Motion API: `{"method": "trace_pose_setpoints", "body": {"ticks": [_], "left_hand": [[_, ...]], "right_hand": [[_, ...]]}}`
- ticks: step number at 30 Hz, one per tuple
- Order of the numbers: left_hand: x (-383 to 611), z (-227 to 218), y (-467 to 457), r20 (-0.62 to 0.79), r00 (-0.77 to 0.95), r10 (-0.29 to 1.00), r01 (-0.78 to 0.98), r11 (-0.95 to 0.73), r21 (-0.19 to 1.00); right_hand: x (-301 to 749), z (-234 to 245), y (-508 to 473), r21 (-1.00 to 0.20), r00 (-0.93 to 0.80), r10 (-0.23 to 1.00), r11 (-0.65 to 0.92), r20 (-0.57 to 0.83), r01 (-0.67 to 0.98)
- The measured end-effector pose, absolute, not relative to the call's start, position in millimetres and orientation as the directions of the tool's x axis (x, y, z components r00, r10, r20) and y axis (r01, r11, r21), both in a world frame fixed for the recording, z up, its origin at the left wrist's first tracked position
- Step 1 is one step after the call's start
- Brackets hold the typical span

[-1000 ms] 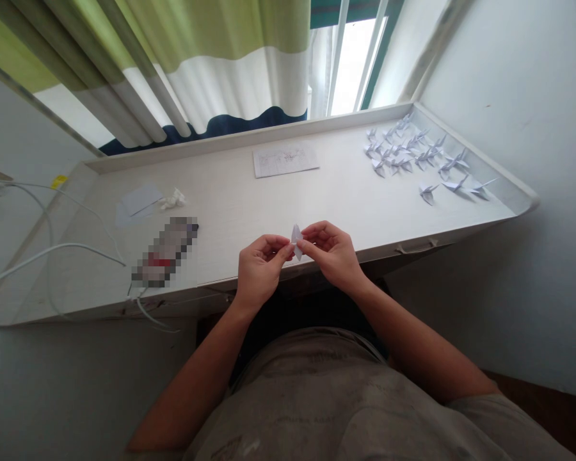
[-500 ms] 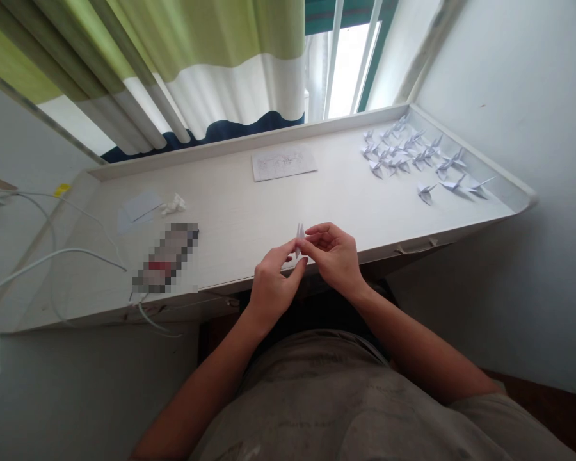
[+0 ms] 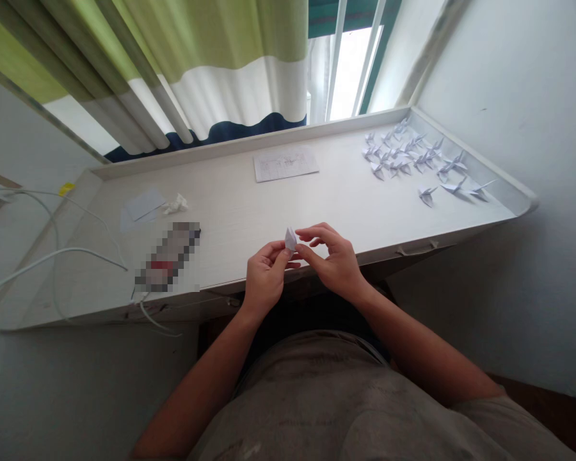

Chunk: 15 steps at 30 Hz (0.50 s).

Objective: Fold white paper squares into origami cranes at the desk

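Observation:
A small folded white paper (image 3: 290,239) with a pointed top stands upright above the desk's front edge. My left hand (image 3: 265,276) pinches its lower left part, thumb in front and fingers behind. On the other side, my right hand (image 3: 336,261) has its thumb at the paper's lower right edge. The right index finger is bent close to the paper's upper edge, and the other fingers are loosely curled. Several finished white paper cranes (image 3: 425,194) are grouped on the right part of the desk.
The white desk (image 3: 225,221) has a raised rim. A printed sheet (image 3: 287,164) lies near its back. Loose white paper (image 3: 144,205), a crumpled white scrap (image 3: 175,204) and a blurred-out phone-like object (image 3: 167,257) are at left, with white cables (image 3: 77,251) beside them. A curtain (image 3: 230,70) hangs behind.
The folded paper has turned from nearly edge-on to showing a broader face, and moved slightly left. My left thumb has shifted onto its front; my right index finger has come off it a little.

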<state>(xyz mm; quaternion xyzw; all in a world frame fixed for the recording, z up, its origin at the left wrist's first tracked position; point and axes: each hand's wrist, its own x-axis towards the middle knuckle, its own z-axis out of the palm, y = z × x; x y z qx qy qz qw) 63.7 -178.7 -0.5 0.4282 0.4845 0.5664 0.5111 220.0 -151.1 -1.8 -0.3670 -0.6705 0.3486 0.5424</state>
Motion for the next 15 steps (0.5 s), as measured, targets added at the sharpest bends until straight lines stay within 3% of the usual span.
{"method": "trace_pose_setpoints", "body": {"ticks": [15], "left_hand": [[65.3,0.4,-184.9,0.042,-0.084,0.996,-0.041,-0.046,0.998]], "right_hand": [[225.2,-2.5,-143.4,-0.553,-0.204,0.661,0.729,0.722,0.403]]}}
